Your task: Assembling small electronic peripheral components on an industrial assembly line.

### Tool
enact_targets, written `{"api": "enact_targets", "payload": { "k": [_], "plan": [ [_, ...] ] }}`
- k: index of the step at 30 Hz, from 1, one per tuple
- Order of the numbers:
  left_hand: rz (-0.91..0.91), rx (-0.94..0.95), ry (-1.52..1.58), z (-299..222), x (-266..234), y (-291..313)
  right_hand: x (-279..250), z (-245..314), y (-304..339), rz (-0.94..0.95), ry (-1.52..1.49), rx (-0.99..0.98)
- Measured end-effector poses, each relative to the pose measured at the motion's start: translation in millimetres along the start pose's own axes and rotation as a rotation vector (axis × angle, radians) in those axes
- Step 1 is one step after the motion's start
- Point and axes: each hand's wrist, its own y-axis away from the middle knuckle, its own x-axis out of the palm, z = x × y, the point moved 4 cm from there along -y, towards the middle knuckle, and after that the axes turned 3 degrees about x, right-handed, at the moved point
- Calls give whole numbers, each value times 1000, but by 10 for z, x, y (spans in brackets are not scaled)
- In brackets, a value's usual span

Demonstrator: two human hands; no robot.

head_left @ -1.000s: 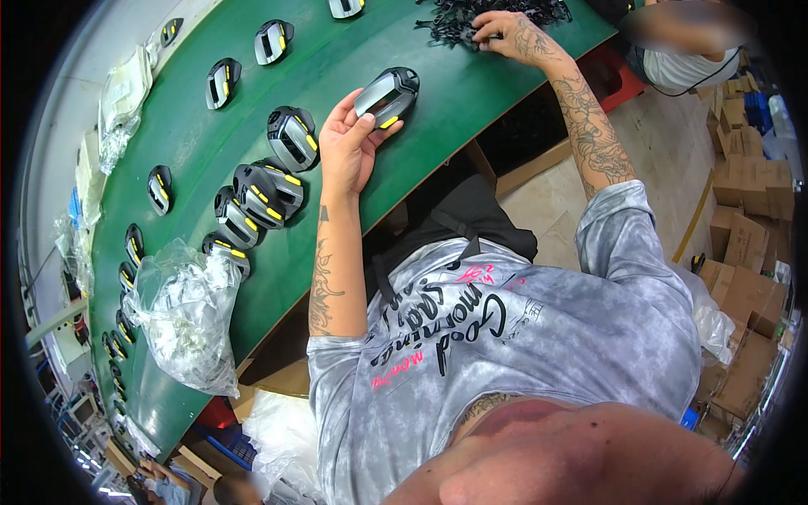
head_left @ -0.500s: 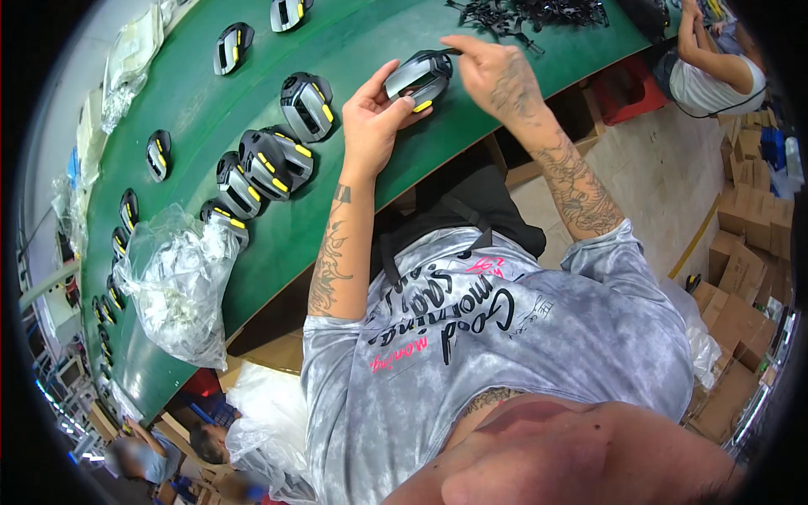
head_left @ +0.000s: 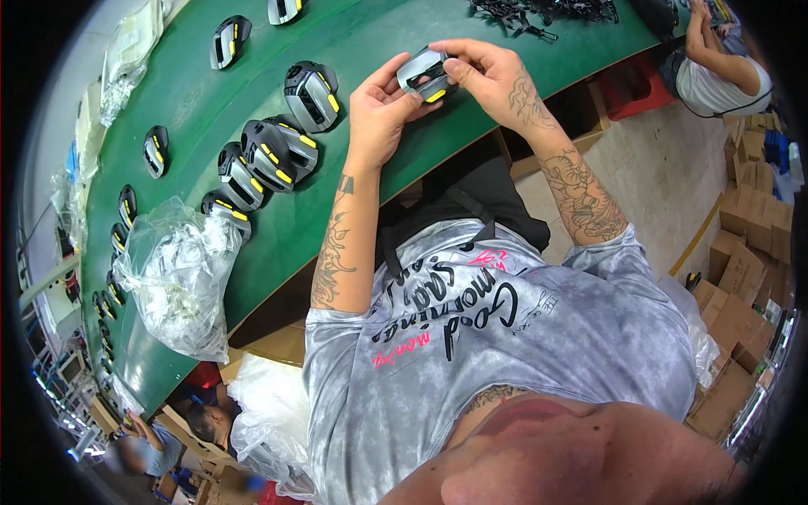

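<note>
Above the green table, my left hand [head_left: 376, 122] grips a grey-and-black plastic shell [head_left: 418, 74] with yellow strips, fingers and thumb closed on its left side. My right hand [head_left: 498, 82] is closed on the right end of the same shell, index finger along the top edge and thumb on its face. Dark openings show in the grey face. Just left of my left hand stands a similar shell [head_left: 310, 97]. A cluster of such shells [head_left: 268, 156] sits further left, partly overlapping.
A clear plastic bag [head_left: 181, 286] of pale pieces lies at the table's near left. More shells line the green table [head_left: 202, 109]. Black thin-armed parts [head_left: 522, 13] are heaped at the far edge. Cardboard boxes [head_left: 741, 278] fill the right; a co-worker [head_left: 715, 80] sits at the upper right.
My right hand has come in from beside the shell's far end, and its thumb now presses on the face. The shell has tilted and shifted slightly in my left hand.
</note>
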Motion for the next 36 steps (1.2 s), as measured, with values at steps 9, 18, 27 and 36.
{"api": "enact_targets", "payload": {
  "k": [9,18,27,36],
  "plan": [
    [7,-27,-165,46,-75,-12,-15,139,19,-41,335,-80],
    [-82,58,-327,42,-17,85,14,-72,-39,-100,524,-49],
    [-120,36,-417,65,-102,58,51,-322,-117,129,183,-38],
    [59,371,-925,-77,104,81,4,-500,-2,51,-485,173]
  ]
}}
